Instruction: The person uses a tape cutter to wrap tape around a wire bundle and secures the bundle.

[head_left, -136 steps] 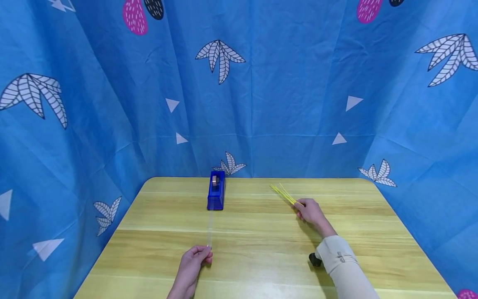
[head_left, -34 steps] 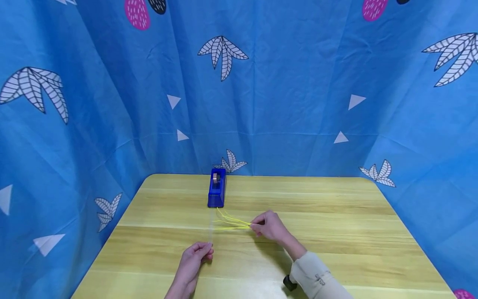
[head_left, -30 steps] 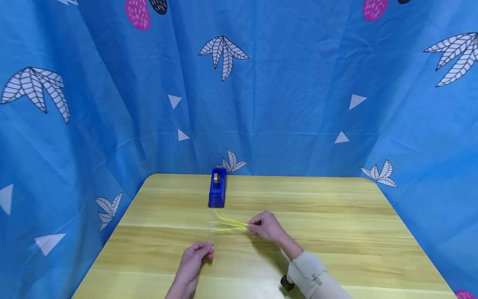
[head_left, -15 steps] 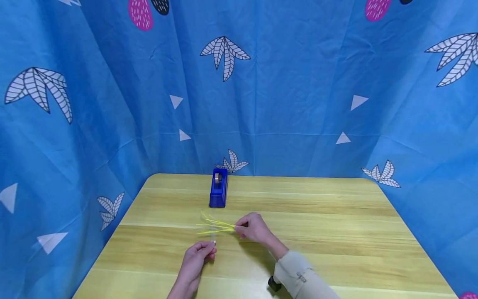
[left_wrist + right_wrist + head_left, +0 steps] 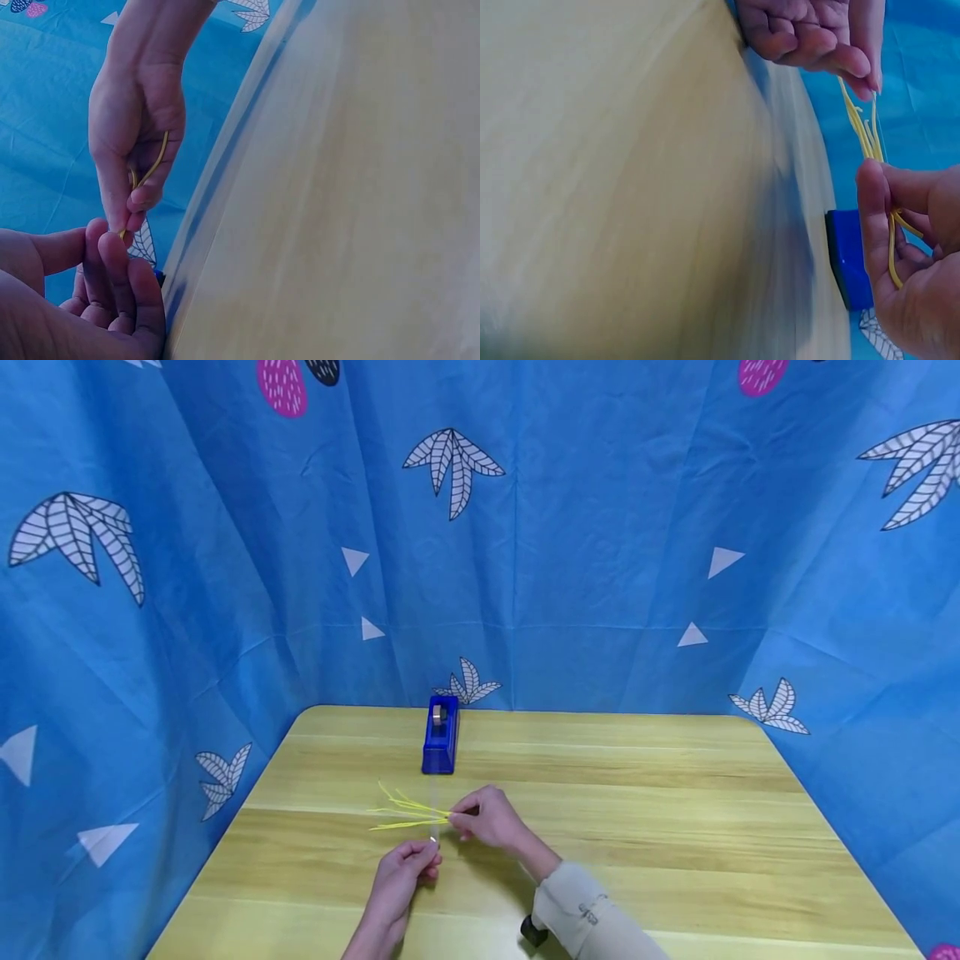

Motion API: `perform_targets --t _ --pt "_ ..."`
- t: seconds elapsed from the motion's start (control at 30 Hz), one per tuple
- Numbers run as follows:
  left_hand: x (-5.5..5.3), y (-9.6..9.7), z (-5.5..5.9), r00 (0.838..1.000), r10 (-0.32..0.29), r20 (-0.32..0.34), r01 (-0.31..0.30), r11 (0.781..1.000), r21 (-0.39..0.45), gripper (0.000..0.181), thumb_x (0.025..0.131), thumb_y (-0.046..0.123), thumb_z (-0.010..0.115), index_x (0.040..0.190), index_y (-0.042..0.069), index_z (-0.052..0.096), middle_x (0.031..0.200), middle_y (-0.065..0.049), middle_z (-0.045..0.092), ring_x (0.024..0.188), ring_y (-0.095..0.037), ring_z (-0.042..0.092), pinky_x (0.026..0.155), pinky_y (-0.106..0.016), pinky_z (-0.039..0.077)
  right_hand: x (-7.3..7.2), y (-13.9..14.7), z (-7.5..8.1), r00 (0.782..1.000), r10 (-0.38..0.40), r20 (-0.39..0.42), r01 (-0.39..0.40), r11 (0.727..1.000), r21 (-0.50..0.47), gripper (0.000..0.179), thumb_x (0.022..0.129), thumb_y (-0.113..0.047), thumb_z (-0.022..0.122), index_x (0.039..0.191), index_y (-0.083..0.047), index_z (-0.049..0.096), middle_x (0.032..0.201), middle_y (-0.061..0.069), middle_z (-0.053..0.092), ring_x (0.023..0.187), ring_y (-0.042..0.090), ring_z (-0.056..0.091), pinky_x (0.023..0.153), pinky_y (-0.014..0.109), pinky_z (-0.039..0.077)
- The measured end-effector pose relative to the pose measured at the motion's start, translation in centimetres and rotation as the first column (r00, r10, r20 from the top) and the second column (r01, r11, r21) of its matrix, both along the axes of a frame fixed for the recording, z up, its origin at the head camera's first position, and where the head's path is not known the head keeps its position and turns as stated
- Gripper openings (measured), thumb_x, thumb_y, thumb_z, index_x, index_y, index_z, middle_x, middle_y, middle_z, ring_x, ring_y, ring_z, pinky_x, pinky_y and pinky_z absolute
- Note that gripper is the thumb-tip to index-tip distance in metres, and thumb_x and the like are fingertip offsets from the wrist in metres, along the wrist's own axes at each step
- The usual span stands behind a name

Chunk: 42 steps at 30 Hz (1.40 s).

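In the head view my left hand [image 5: 401,872] pinches the free end of a strip of clear tape [image 5: 434,792]. That strip runs back to a blue tape dispenser [image 5: 440,745] on the table. Between thumb and fingertips, my right hand [image 5: 491,818] grips a bundle of thin yellow wires [image 5: 437,817]. Their loose ends fan out leftward and cross the tape strip in this view, just beyond my left fingertips. In the right wrist view the wires [image 5: 871,141] stretch from the right hand towards the left, and short bent ends stick out inside the right palm.
A light wooden table [image 5: 637,793] carries everything. Blue patterned curtain [image 5: 600,568] hangs behind it and along both sides. A small black object [image 5: 533,931] sits under the right sleeve cuff [image 5: 566,897].
My right hand has brought the yellow wires leftward from the table's right side, across the tape strip and close to my left hand. The left hand keeps its pinch, shifting slightly right.
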<state>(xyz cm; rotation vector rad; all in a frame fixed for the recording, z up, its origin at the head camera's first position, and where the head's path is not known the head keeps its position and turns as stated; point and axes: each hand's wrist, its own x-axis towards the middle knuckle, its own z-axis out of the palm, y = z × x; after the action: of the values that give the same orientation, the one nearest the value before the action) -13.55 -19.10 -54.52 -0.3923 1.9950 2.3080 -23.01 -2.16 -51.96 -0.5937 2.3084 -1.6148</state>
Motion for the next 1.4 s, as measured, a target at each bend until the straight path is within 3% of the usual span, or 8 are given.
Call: perform_targets --t 0.33,0.5,0.77,1.4 --pt "0.2 -0.2 0.3 1.000 0.012 0.017 -0.012 1.000 -0.012 0.025 0.100 0.016 0.067 0.110 -0.006 0.064 0.087 0.000 0.069 0.075 -0.010 0.061 0.071 -0.024 0.054 0.6 -0.7 0.2 0.999 0.023 0.025 -0.022 1.000 -0.011 0.008 0.094 -0.003 0.073 0.098 0.001 0.079 0.083 0.017 0.075 0.060 0.010 0.065 0.058 0.026 0.058" --pt "0.3 -0.2 0.5 1.000 0.023 0.018 -0.023 1.000 -0.017 0.025 0.100 0.016 0.067 0.111 -0.006 0.064 0.088 -0.001 0.070 0.076 -0.011 0.061 0.071 -0.024 0.054 0.7 -0.8 0.3 0.998 0.015 0.062 -0.014 1.000 -0.020 0.008 0.094 -0.003 0.074 0.098 0.001 0.080 0.084 0.019 0.074 0.061 0.011 0.066 0.062 0.031 0.060" --pt "0.1 -0.1 0.7 0.999 0.045 0.007 -0.045 0.999 -0.008 0.026 0.099 0.016 0.070 0.113 -0.006 0.065 0.087 0.000 0.070 0.074 -0.011 0.062 0.069 -0.023 0.053 0.8 -1.0 0.0 0.994 0.035 0.100 -0.032 0.999 -0.028 0.006 0.093 -0.001 0.074 0.095 0.002 0.080 0.080 0.014 0.074 0.059 0.010 0.066 0.060 0.025 0.058" --pt "0.4 -0.2 0.2 0.998 0.062 0.024 -0.061 0.998 -0.013 0.024 0.099 0.018 0.070 0.112 -0.003 0.067 0.087 0.002 0.070 0.076 -0.012 0.062 0.070 -0.024 0.055 1.4 -1.2 0.3 0.988 0.071 0.134 -0.063 0.996 -0.070 0.008 0.094 0.000 0.072 0.096 0.004 0.079 0.081 0.009 0.075 0.061 0.010 0.066 0.063 0.027 0.059"
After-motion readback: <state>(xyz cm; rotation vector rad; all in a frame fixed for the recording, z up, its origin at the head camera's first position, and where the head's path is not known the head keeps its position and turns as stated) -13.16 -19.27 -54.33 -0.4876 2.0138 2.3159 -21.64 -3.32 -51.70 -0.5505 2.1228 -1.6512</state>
